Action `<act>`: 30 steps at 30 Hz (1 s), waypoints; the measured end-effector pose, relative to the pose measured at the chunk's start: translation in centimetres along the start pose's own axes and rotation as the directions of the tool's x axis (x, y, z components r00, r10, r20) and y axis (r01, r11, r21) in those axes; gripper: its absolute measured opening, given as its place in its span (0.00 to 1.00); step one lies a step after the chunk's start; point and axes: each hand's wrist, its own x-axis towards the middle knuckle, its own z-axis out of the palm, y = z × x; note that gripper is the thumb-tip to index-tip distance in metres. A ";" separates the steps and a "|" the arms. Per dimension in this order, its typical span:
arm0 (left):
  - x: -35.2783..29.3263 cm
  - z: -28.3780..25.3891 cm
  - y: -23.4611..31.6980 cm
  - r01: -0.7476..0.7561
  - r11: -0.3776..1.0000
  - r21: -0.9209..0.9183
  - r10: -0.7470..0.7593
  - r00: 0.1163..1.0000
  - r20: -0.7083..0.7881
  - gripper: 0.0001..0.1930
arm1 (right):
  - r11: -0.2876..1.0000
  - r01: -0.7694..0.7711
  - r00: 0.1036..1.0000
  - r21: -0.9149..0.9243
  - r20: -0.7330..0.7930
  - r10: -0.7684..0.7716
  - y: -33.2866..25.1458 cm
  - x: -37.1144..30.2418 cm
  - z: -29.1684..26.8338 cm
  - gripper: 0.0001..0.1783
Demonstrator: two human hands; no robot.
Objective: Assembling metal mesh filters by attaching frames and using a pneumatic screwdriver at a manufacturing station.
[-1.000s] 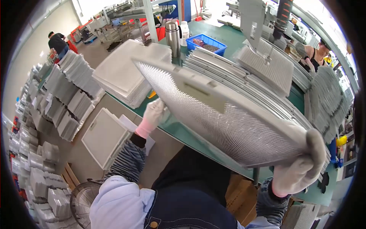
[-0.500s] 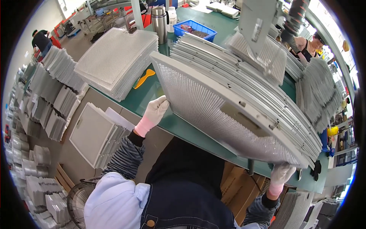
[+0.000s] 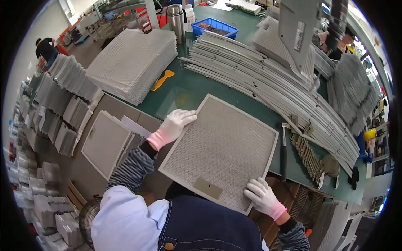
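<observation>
A square metal mesh filter panel (image 3: pixel 226 146) with a thin pale frame lies nearly flat before me, partly past the table's near edge. A small olive-grey plate (image 3: pixel 207 188) is set in its near side. My left hand (image 3: pixel 179 121), in a white glove with a pink cuff, grips the panel's left edge near the far corner. At the near right corner, my right hand (image 3: pixel 261 195), gloved alike, is closed on the frame with its fingers over the mesh. Both thumbs are mostly hidden.
Stacked mesh sheets (image 3: pixel 130 58) stand far left beside a yellow-orange scraper (image 3: pixel 162 80). Long metal frame strips (image 3: pixel 268 79) lie behind the panel. Right are a hammer (image 3: pixel 284 150) and several metal clips (image 3: pixel 307 150). A grey machine (image 3: pixel 299 33) rises behind; a co-worker (image 3: pixel 341 44) is beyond it.
The panel has swung from steeply tilted to nearly flat and come closer to me, uncovering the hammer and clips. My right hand has moved left with its corner; my left hand stays near its place.
</observation>
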 end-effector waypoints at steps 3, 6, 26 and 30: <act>-0.7 -0.9 1.0 -0.030 1.000 0.002 0.030 0.992 0.120 0.15 | 0.998 -0.008 0.999 0.062 -0.042 0.011 -1.3 -0.7 -0.1 0.31; 1.7 -1.3 -1.4 0.095 0.993 -0.063 -0.090 0.993 0.071 0.12 | 0.950 -0.136 0.987 0.282 0.125 0.104 -1.1 -0.5 -2.9 0.28; 4.6 1.6 -11.9 0.215 0.709 0.672 -0.350 0.934 0.071 0.03 | 0.713 -0.701 0.652 0.039 -0.372 0.661 16.9 14.5 -0.1 0.22; 5.7 0.3 -8.4 0.318 0.772 0.551 -0.471 0.868 0.159 0.07 | 0.763 -0.643 0.684 0.070 -0.397 0.612 17.1 15.0 0.1 0.21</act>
